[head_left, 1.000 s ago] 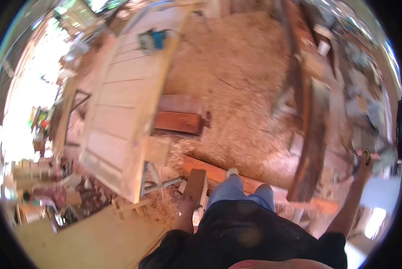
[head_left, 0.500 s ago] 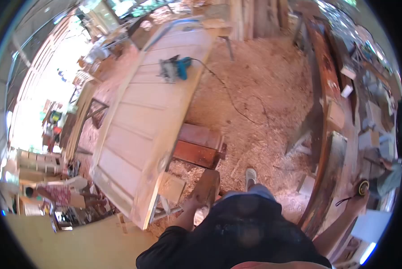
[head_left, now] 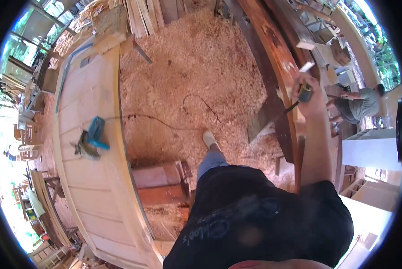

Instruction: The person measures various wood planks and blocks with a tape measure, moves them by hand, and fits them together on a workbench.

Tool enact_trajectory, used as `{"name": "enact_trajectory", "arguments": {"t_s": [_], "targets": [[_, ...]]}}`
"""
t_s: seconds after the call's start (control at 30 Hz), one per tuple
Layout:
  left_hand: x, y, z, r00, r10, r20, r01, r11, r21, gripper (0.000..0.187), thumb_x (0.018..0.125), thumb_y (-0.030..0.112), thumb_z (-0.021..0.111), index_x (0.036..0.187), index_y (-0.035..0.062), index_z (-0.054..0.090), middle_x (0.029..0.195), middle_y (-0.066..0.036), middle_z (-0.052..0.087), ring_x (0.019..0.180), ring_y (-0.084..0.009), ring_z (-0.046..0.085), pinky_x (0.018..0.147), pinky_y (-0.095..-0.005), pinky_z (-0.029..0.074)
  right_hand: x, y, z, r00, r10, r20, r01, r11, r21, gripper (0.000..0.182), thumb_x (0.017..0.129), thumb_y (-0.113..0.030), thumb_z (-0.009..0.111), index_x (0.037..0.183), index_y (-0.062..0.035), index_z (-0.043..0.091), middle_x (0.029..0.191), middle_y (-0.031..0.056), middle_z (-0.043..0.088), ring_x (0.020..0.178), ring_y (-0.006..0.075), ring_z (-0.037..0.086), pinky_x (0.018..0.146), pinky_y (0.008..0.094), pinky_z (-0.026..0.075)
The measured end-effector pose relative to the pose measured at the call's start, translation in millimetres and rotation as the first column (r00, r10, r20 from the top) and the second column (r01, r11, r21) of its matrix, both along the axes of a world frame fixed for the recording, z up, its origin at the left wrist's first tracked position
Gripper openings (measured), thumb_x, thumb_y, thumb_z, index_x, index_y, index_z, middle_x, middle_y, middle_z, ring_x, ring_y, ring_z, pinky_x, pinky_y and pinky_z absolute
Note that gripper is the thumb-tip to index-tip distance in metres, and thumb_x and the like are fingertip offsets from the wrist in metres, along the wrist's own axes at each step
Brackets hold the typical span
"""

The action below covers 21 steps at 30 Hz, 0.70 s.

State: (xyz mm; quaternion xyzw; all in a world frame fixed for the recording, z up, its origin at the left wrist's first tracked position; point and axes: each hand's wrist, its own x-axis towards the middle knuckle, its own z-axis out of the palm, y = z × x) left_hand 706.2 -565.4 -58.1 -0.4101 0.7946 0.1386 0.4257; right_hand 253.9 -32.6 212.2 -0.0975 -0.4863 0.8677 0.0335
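My right hand [head_left: 309, 95], fingers closed, grips a tape measure [head_left: 305, 93] with a dark strap hanging off it. The arm reaches forward over a long reddish-brown timber beam [head_left: 272, 40], and the hand overlaps the beam in this view. My left hand is out of sight. To my left lies a large pale wooden panel door [head_left: 91, 197], and a teal circular saw [head_left: 93, 139] rests on it. The saw's cord runs off the door's edge to the floor.
Wood shavings [head_left: 187, 76] cover the floor. Reddish timber blocks [head_left: 160, 181] lie beside the door. Planks [head_left: 142, 15] stand at the back. Another person [head_left: 360, 103] is at the right, beyond the beam, near a white board [head_left: 371, 150].
The view has swung to the right. My right hand has moved forward with the tape measure, up over the beam. My left hand, earlier by a wooden piece near the door, has left the view.
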Motion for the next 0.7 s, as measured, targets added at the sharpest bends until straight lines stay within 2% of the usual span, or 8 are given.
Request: {"name": "enact_trajectory", "arguments": {"t_s": [0.07, 0.17, 0.3, 0.4, 0.53, 0.63, 0.7], "targets": [[-48, -8, -3, 1.0, 0.015, 0.002, -0.015, 0.999, -0.034, 0.078, 0.075, 0.061, 0.078, 0.142, 0.0301, 0.054, 0.137, -0.031, 0.052, 0.127, -0.0517, 0.055, 0.107, -0.061, 0.044, -57, -41, -7, 0.999, 0.023, 0.039, -0.025, 0.999, 0.048, 0.023, 0.091, -0.029, 0.065, 0.091, -0.007, 0.057, 0.074, 0.0097, 0.059, 0.06, 0.0226, 0.058, 0.053, 0.034, 0.045], [-127, -10, 4, 0.999, 0.049, 0.024, -0.047, 0.995, -0.09, 0.076, 0.075, 0.061, 0.077, 0.141, 0.0298, 0.055, 0.136, -0.031, 0.053, 0.126, -0.0516, 0.056, 0.106, -0.061, 0.044, -129, -74, -43, 0.979, 0.13, 0.155, -0.133, 0.991, 0.01, 0.022, 0.09, -0.028, 0.066, 0.09, -0.0071, 0.058, 0.071, 0.0093, 0.058, 0.057, 0.0227, 0.058, 0.053, 0.0342, 0.046], [-229, -9, 38, 0.996, 0.079, 0.036, -0.07, 0.978, -0.196, 0.074, 0.076, 0.061, 0.076, 0.14, 0.0294, 0.056, 0.134, -0.031, 0.053, 0.125, -0.0515, 0.056, 0.105, -0.061, 0.045, -204, -106, -48, 0.942, 0.257, 0.218, -0.265, 0.964, 0.008, 0.023, 0.09, -0.03, 0.066, 0.092, -0.0085, 0.058, 0.069, 0.0069, 0.06, 0.057, 0.0193, 0.058, 0.052, 0.0326, 0.044], [-301, -3, 66, 0.999, 0.052, -0.005, -0.052, 0.969, -0.241, 0.072, 0.077, 0.061, 0.075, 0.139, 0.0291, 0.056, 0.133, -0.031, 0.054, 0.124, -0.0514, 0.057, 0.105, -0.061, 0.045, -272, -127, -44, 0.92, 0.276, 0.278, -0.304, 0.951, 0.061, 0.022, 0.09, -0.028, 0.065, 0.094, -0.007, 0.06, 0.068, 0.0072, 0.059, 0.056, 0.0189, 0.057, 0.051, 0.0337, 0.045], [-397, 13, 121, 0.99, -0.079, -0.115, 0.046, 0.964, -0.262, 0.061, 0.082, 0.063, 0.067, 0.132, 0.0268, 0.061, 0.127, -0.027, 0.055, 0.117, -0.05, 0.059, 0.1, -0.0592, 0.048, -378, -136, -60, 0.858, 0.423, 0.29, -0.474, 0.87, 0.135, 0.026, 0.088, -0.028, 0.067, 0.097, -0.0048, 0.063, 0.068, 0.007, 0.06, 0.055, 0.0168, 0.059, 0.049, 0.0312, 0.046], [-480, 18, 150, 0.997, -0.075, 0.005, 0.074, 0.967, -0.243, 0.071, 0.077, 0.063, 0.075, 0.135, 0.026, 0.057, 0.13, -0.027, 0.054, 0.121, -0.049, 0.058, 0.1, -0.0588, 0.048, -457, -136, -87, 0.75, 0.55, 0.369, -0.631, 0.761, 0.149, 0.027, 0.086, -0.025, 0.071, 0.104, -0.0054, 0.068, 0.078, 0.0038, 0.064, 0.066, 0.0149, 0.064, 0.055, 0.0304, 0.049], [-546, 16, 173, 0.988, -0.152, 0.026, 0.154, 0.974, -0.168, 0.08, 0.073, 0.061, 0.081, 0.139, 0.0259, 0.054, 0.132, -0.027, 0.053, 0.124, -0.0485, 0.056, 0.102, -0.0589, 0.048, -512, -142, -117, 0.718, 0.579, 0.387, -0.66, 0.742, 0.114, 0.027, 0.085, -0.024, 0.071, 0.104, -0.0045, 0.069, 0.078, 0.0042, 0.064, 0.064, 0.0157, 0.063, 0.053, 0.0315, 0.048]]}}
